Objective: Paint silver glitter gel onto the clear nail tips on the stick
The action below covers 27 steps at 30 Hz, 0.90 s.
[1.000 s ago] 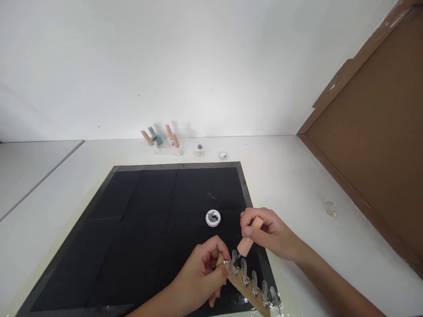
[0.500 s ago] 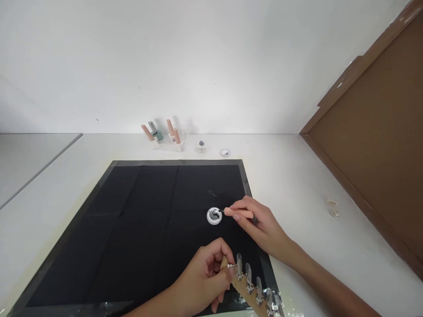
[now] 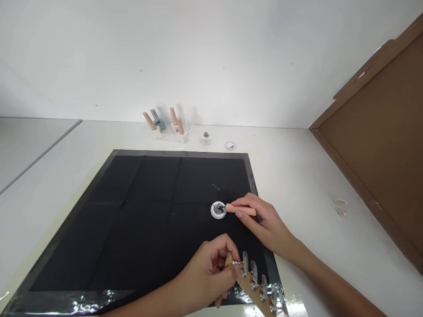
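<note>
- The right hand (image 3: 264,222) pinches a pink brush (image 3: 240,210), its tip in a small white pot (image 3: 218,210) on the black mat (image 3: 139,220).
- The left hand (image 3: 206,277) grips a wooden strip (image 3: 253,293) of clear nail tips (image 3: 254,269) at the mat's near edge.
- Bottles (image 3: 165,123) stand by the wall.

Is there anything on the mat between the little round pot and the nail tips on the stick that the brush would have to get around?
Nothing visible. Between the pot and the nail tips lies only bare black mat. The right hand holds the brush at the pot; the left hand holds the stick.
</note>
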Tool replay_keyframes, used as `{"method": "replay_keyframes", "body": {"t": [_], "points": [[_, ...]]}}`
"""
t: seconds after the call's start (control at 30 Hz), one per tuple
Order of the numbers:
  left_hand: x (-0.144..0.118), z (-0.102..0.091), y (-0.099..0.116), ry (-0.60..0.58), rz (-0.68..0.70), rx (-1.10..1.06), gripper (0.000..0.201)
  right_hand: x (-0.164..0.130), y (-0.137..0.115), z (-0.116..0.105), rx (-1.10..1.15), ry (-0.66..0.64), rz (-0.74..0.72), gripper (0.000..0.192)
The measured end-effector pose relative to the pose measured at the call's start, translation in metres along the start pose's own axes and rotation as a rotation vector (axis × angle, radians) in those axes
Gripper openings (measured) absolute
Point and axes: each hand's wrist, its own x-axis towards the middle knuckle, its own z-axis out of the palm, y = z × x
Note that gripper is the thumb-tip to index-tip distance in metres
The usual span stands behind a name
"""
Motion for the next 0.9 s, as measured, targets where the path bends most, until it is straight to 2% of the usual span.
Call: {"method": "replay_keyframes", "body": {"t": [0.63,0.9], "points": [[0.0002,-0.0009,0.0014,0.009,-0.007,0.01,0.01,0.0013,0.0016,0.0003,0.166,-0.026,0.155,0.017],[0.0001,-0.0007,0.0014,0.008,0.002,0.011,0.012,0.0033,0.0007,-0.001,0.174,0.118,0.246,0.021]]}}
